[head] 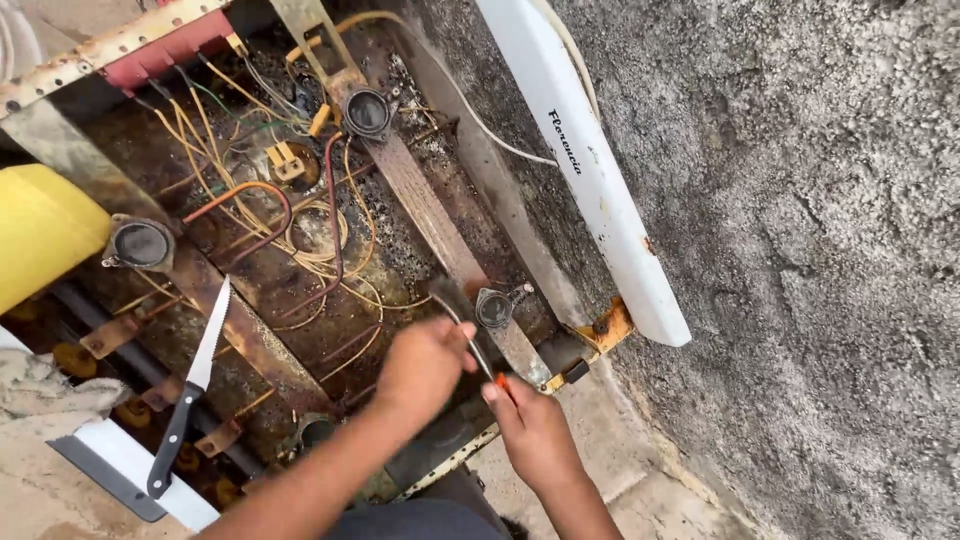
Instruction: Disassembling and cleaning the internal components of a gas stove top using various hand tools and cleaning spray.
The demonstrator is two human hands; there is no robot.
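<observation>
Rusty stove top [300, 270] lies opened, wires showing. Left hand [425, 365] pinches a thin metal rod [472, 345] beside the near-right burner cup [493, 307]; right hand [535, 430] clenches an orange-handled tool [500, 382]. A knife [195, 385] rests at near left.

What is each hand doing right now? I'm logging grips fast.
Left hand: closed, gripping the shaft of the screwdriver near the burner base.
Right hand: closed on the screwdriver's orange handle.

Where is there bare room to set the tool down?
Bare concrete floor right of the right hand, below the white panel. Crowded: tangled wires in the stove's middle, knife on the rusty bar left of the left hand.
</observation>
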